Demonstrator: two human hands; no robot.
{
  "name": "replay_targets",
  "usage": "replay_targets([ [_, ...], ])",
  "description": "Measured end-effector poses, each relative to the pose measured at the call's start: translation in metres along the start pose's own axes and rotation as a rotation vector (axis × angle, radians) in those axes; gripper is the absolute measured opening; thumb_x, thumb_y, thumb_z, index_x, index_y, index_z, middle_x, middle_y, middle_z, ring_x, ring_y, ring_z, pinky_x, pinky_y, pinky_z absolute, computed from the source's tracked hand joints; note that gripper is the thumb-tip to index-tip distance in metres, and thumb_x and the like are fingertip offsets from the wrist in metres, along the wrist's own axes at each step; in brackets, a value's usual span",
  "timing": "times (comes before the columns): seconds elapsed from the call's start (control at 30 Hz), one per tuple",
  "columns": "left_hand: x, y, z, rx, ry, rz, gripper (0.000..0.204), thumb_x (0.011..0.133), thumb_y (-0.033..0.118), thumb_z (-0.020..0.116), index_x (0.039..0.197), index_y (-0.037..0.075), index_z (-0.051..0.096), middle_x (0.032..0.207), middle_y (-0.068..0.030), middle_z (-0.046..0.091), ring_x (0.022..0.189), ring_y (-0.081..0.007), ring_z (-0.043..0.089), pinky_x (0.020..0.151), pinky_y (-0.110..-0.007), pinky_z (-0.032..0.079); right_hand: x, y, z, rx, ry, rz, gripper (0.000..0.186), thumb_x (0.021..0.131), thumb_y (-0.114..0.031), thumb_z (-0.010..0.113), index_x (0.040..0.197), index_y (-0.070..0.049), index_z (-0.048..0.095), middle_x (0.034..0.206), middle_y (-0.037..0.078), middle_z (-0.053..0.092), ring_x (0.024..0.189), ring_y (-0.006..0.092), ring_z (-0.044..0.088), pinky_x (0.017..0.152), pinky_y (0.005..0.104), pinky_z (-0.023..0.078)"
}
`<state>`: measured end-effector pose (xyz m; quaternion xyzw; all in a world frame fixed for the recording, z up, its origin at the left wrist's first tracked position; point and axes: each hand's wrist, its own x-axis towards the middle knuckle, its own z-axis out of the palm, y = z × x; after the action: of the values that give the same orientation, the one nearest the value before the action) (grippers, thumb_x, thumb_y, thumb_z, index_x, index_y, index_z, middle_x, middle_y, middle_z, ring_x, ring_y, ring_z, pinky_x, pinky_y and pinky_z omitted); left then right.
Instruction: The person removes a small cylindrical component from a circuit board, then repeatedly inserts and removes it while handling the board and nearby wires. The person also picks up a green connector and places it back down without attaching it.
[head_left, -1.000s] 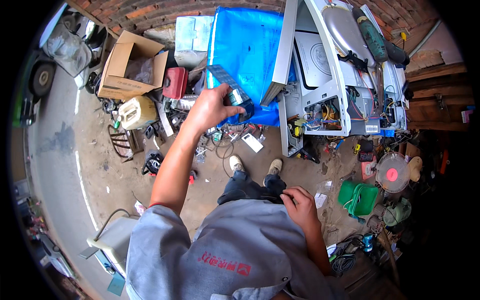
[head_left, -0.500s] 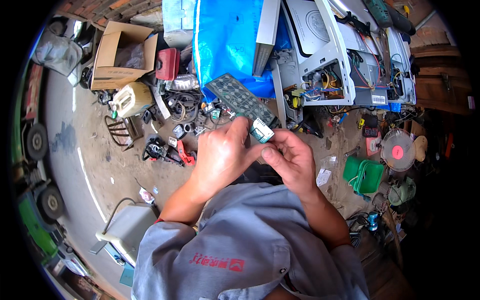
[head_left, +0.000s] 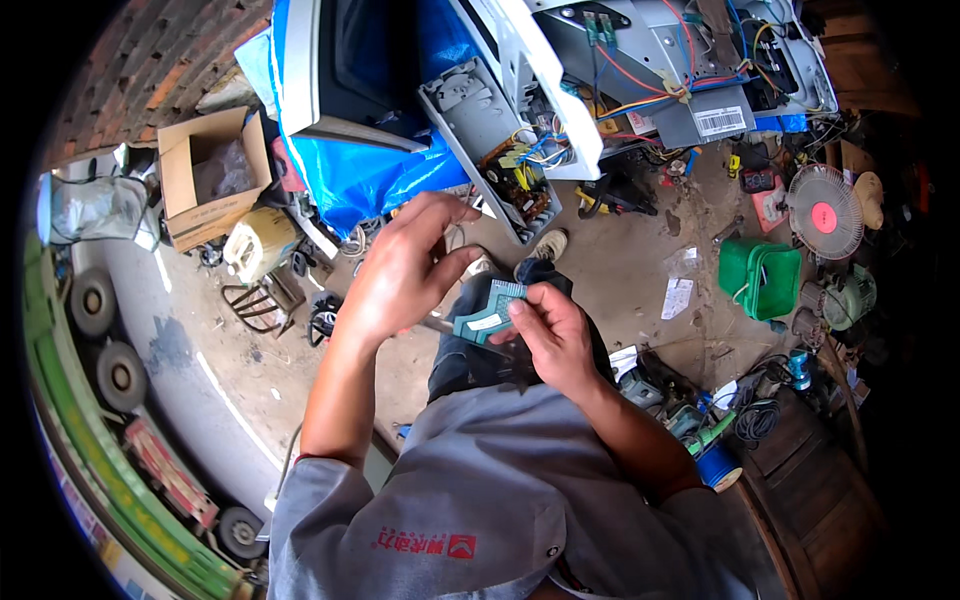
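A: Biggest thing out here? That green truck (head_left: 100, 460), wheels and all, stretched down the far left!
B: And up top, the opened machine (head_left: 640, 60), its coloured wires spilling out along the near side.
A: Blue sheet (head_left: 350, 190) showing at its left, crumpled and shiny, with the cardboard box (head_left: 185, 200) gaping open beside it.
B: Over to the right, the green bucket (head_left: 740, 285) on the ground, near a fan (head_left: 825, 215).
A: Now the hands! Left hand (head_left: 395, 270) up in the air, thumb and forefinger apart, nothing between them.
B: Right hand (head_left: 555, 335) is the busy one: thumb and fingers clamped on the end of a teal strip (head_left: 482, 322)!
A: Where's that strip exactly?
B: Right in front of the thighs, bent, white label facing up, its free end pointing left, just below the left hand.
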<state>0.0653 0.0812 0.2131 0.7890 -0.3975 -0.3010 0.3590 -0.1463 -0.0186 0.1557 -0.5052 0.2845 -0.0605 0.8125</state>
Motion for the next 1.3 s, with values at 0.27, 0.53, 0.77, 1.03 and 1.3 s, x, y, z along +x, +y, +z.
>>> replay_targets([
  [0.27, 0.08, -0.049, 0.039, 0.032, -0.268, 0.152, 0.027, 0.091, 0.003, 0.077, 0.118, 0.0, 0.073, 0.108, -0.017, 0.074, 0.087, -0.0305, 0.074, 0.079, -0.038, 0.059, 0.024, 0.029, -0.007, 0.201, 0.241, -0.154, 0.018, 0.112, -0.014, 0.059, 0.118, 0.003, 0.063, 0.099, 0.006, 0.072, 0.084, 0.0103, 0.069, 0.078, 0.0272, 0.059],
  [0.53, 0.111, -0.053, 0.039, -0.158, -0.437, -0.245, 0.013, 0.099, 0.005, 0.073, 0.106, -0.005, 0.078, 0.085, -0.0013, 0.074, 0.077, -0.0049, 0.064, 0.067, -0.023, 0.051, 0.09, 0.071, 0.043, 0.598, 0.58, -0.291, 0.017, 0.109, -0.015, 0.065, 0.115, 0.001, 0.065, 0.093, 0.003, 0.072, 0.077, 0.0074, 0.069, 0.07, 0.0243, 0.058],
  [0.77, 0.119, -0.044, 0.036, -0.198, -0.441, -0.333, 0.013, 0.1, 0.007, 0.072, 0.105, -0.003, 0.078, 0.086, -0.0014, 0.073, 0.077, -0.0051, 0.062, 0.071, -0.022, 0.049, 0.111, 0.071, 0.057, 0.622, 0.816, -0.225, 0.016, 0.107, -0.014, 0.068, 0.11, 0.002, 0.065, 0.082, 0.004, 0.07, 0.06, 0.0081, 0.065, 0.057, 0.0231, 0.054],
  [1.03, 0.124, -0.051, 0.027, -0.269, -0.498, -0.346, 0.021, 0.1, 0.002, 0.072, 0.119, -0.006, 0.076, 0.104, -0.0084, 0.079, 0.089, -0.0086, 0.068, 0.081, -0.024, 0.054, 0.118, 0.055, 0.06, 0.615, 0.879, -0.205, 0.015, 0.106, -0.009, 0.069, 0.107, 0.002, 0.059, 0.077, 0.006, 0.068, 0.053, 0.0079, 0.061, 0.049, 0.0234, 0.05],
  [1.3, 0.121, -0.059, 0.019, -0.394, -0.575, -0.284, 0.026, 0.099, -0.003, 0.072, 0.124, -0.007, 0.074, 0.113, -0.0106, 0.078, 0.1, -0.0115, 0.07, 0.091, -0.027, 0.056, 0.123, 0.052, 0.062, 0.488, 0.925, -0.214, 0.016, 0.105, -0.008, 0.069, 0.108, 0.003, 0.056, 0.078, 0.008, 0.068, 0.053, 0.0084, 0.061, 0.047, 0.0232, 0.05],
])
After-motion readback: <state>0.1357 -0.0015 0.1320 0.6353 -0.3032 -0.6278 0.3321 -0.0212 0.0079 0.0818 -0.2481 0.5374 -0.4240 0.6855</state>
